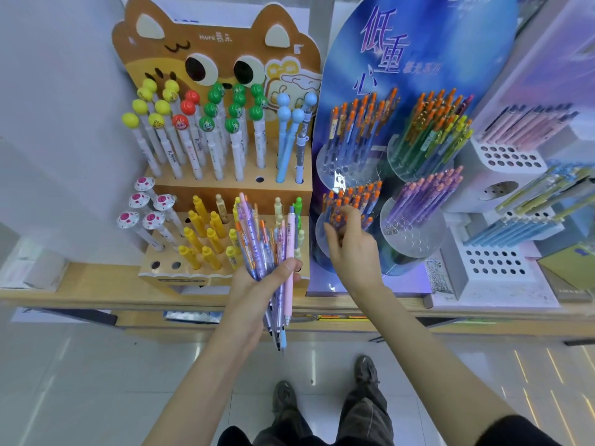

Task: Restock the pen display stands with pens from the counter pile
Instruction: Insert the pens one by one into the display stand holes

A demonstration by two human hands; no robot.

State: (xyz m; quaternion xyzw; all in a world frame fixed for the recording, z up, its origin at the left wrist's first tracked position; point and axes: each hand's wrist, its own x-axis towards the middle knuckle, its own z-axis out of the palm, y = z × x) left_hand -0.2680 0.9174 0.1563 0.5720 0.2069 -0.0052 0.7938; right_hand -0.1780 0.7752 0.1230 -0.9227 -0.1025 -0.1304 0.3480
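Note:
My left hand [257,288] grips a bundle of mixed pens [267,243], pink, purple, blue and orange-capped, held upright in front of the brown cat-shaped stand [222,188]. My right hand [351,246] reaches into the lower left clear cup [322,230] of the blue stand [415,59]. Its fingers curl among the orange-capped blue pens [351,194] there. Whether they pinch one pen is hidden by the hand and motion blur.
The blue stand also holds cups of orange-blue pens [357,123], green-yellow pens [434,127] and purple pens [425,194]. White tiered holders [502,159] with pastel pens stand at the right. The wooden counter edge [96,300] runs across. My shoes [286,397] are on the tiled floor.

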